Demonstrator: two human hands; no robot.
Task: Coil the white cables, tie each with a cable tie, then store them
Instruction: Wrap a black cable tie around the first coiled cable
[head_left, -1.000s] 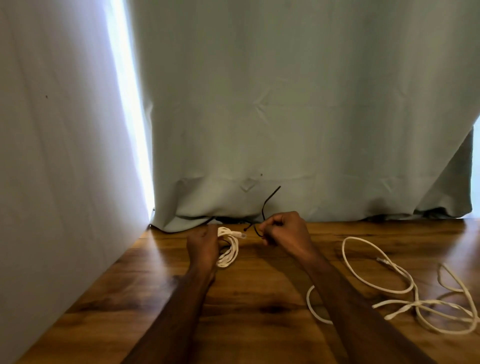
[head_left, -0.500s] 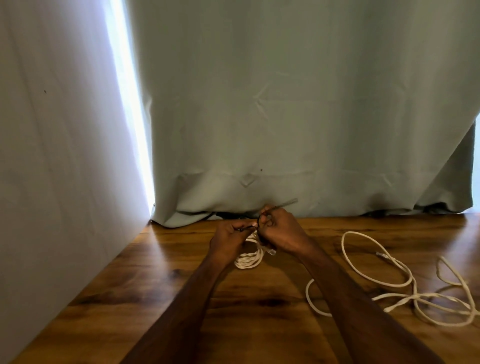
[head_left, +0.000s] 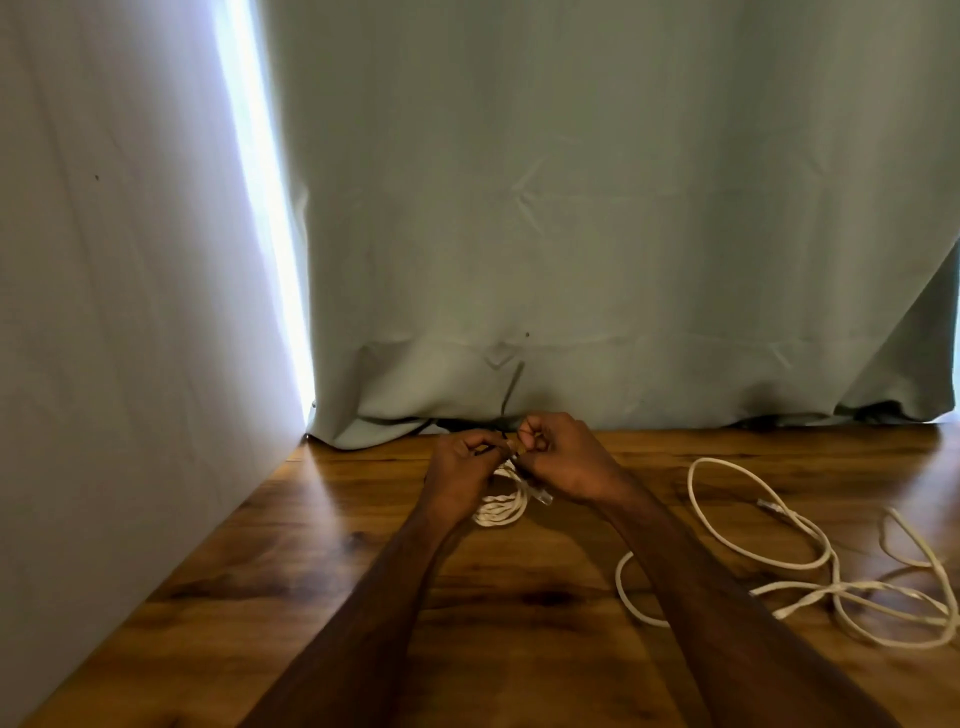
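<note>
You're in what looks like a home room: a pale green curtain (head_left: 597, 234) hangs to a glossy wood-grain table (head_left: 322, 566), daylight showing through the gap (head_left: 260, 171) beside it.

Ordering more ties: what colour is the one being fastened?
Black: the thin black cable tie sticks up between the hands, head view.

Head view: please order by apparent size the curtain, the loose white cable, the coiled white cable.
1. curtain
2. loose white cable, spread out on the table
3. coiled white cable, partly hidden by the hands
</note>
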